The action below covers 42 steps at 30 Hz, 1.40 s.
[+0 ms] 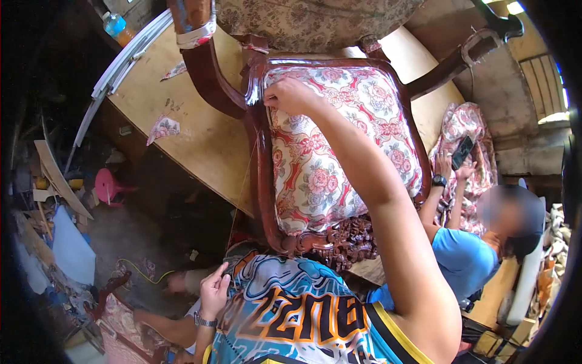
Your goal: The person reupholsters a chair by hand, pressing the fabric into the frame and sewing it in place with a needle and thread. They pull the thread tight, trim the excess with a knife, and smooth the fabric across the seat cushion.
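A chair seat (318, 173) covered in red-and-cream floral fabric sits inside a carved, glossy dark wooden frame (262, 176). My right hand (291, 97) reaches across it to the upper left corner. Its fingers are closed at the fabric's edge beside the frame; whatever they pinch is too small to make out. Low on the left, in front of my jersey, my left hand (215, 292) has its fingers drawn together. A thin thread (241, 197) runs from the frame's left side down to those fingertips.
The chair rests by a wooden board (200, 142) with fabric scraps (163, 129) on it. At right, a person in a blue shirt (464, 255) holds a phone (463, 151) near bunched floral fabric (470, 121). Another person's arm (163, 327) shows lower left, near a pink stool (109, 186).
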{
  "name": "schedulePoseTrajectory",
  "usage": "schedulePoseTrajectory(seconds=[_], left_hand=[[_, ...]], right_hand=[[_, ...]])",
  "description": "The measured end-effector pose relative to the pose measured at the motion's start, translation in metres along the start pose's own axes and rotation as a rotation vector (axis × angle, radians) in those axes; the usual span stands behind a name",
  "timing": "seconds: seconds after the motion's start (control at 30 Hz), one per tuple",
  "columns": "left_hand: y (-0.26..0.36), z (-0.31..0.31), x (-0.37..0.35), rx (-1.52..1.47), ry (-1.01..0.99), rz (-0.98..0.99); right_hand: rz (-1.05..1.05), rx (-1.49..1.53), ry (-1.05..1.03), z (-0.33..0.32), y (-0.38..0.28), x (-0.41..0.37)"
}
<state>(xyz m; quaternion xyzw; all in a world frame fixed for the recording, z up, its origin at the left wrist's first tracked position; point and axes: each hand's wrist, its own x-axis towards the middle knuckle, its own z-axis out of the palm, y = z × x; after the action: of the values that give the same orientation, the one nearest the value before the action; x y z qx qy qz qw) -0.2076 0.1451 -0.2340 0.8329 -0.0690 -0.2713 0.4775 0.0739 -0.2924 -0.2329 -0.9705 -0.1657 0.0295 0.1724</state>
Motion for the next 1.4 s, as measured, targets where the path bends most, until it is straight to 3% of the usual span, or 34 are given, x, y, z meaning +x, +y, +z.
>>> schedulePoseTrajectory(seconds=[0.03, 0.13, 0.2, 0.27, 0.33, 0.37, 0.4, 0.43, 0.47, 0.5, 0.53, 0.57, 0.6, 0.63, 0.67, 0.7, 0.77, 0.83, 0.87, 0.93, 1.0, 1.13, 1.17, 1.27, 1.3, 1.4], left_hand=[[0.001, 0.003, -0.002, 0.028, 0.033, 0.011], [-0.011, 0.013, -0.008, -0.053, 0.104, -0.046], [-0.026, 0.019, -0.013, -0.231, 0.150, -0.144], [-0.039, 0.017, -0.021, -0.194, 0.166, -0.174], [-0.050, 0.016, -0.029, -0.199, 0.196, -0.192], [-0.077, 0.015, -0.034, -0.291, 0.240, -0.197], [-0.094, -0.001, -0.043, -0.427, 0.131, -0.339], [-0.106, -0.007, -0.049, -0.601, 0.130, -0.353], [-0.116, -0.010, -0.048, -0.769, 0.110, -0.369], [-0.112, -0.015, -0.043, -0.749, 0.167, -0.440], [-0.109, -0.022, -0.039, -0.723, 0.223, -0.507], [-0.146, -0.036, -0.026, -0.553, 0.271, -0.457], [-0.174, -0.046, 0.004, -0.142, 0.388, -0.117], [-0.122, -0.050, 0.038, -0.055, 0.469, -0.049], [-0.069, -0.051, 0.077, 0.028, 0.455, 0.119], [-0.035, -0.047, 0.118, -0.046, 0.424, 0.268], [0.046, -0.022, 0.188, -0.067, 0.301, 0.412], [0.063, 0.007, 0.253, -0.179, 0.114, 0.274], [0.059, 0.015, 0.273, -0.355, -0.143, 0.070], [0.084, 0.018, 0.267, -0.267, -0.297, -0.128], [0.068, 0.027, 0.269, 0.033, -0.176, 0.308], [0.078, 0.025, 0.266, 0.012, -0.069, 0.680], [0.066, 0.025, 0.280, 0.019, -0.007, 0.635], [0.101, 0.048, 0.265, -0.591, 0.049, -0.112], [0.102, 0.051, 0.260, -0.622, -0.029, -0.210], [0.076, 0.046, 0.264, -0.327, -0.351, -0.117]], right_hand=[[0.028, -0.018, -0.056, -0.002, -0.004, 0.002], [0.240, 0.306, 0.355, 0.002, 0.011, 0.005], [0.555, 0.498, 0.779, -0.001, 0.041, 0.016], [0.671, 0.519, 0.819, -0.020, 0.052, 0.005], [0.651, 0.565, 0.829, -0.024, 0.064, -0.008], [0.635, 0.583, 0.839, -0.030, 0.069, -0.013], [0.695, 0.579, 0.741, -0.041, 0.055, -0.027], [0.767, 0.569, 0.653, -0.054, 0.039, -0.043], [0.549, 0.417, 0.640, -0.012, 0.090, -0.045], [0.683, 0.563, 0.558, -0.010, 0.083, -0.059], [0.470, 0.171, 0.586, 0.006, 0.085, -0.078], [0.665, 0.528, 0.386, -0.013, 0.063, -0.089], [0.463, 0.270, 0.528, 0.020, 0.070, -0.102], [0.525, 0.348, 0.773, 0.026, 0.050, -0.108], [0.536, 0.508, 0.623, 0.017, 0.028, -0.122], [0.654, 1.163, 0.707, 0.016, 0.003, -0.133], [0.705, 1.167, 0.717, 0.012, -0.032, -0.154], [0.728, 1.174, 0.829, 0.036, -0.042, -0.170], [0.736, 1.214, 0.885, 0.046, -0.043, -0.179], [0.746, 1.332, 0.996, 0.046, -0.051, -0.187], [0.763, 1.505, 1.097, 0.049, -0.060, -0.193], [0.830, 1.435, 1.118, 0.050, -0.059, -0.191], [0.821, 1.479, 1.120, 0.051, -0.059, -0.192], [0.820, 1.542, 1.081, 0.052, -0.054, -0.195], [0.821, 1.587, 1.054, 0.053, -0.053, -0.197], [0.799, 1.741, 0.961, 0.047, -0.044, -0.201]])
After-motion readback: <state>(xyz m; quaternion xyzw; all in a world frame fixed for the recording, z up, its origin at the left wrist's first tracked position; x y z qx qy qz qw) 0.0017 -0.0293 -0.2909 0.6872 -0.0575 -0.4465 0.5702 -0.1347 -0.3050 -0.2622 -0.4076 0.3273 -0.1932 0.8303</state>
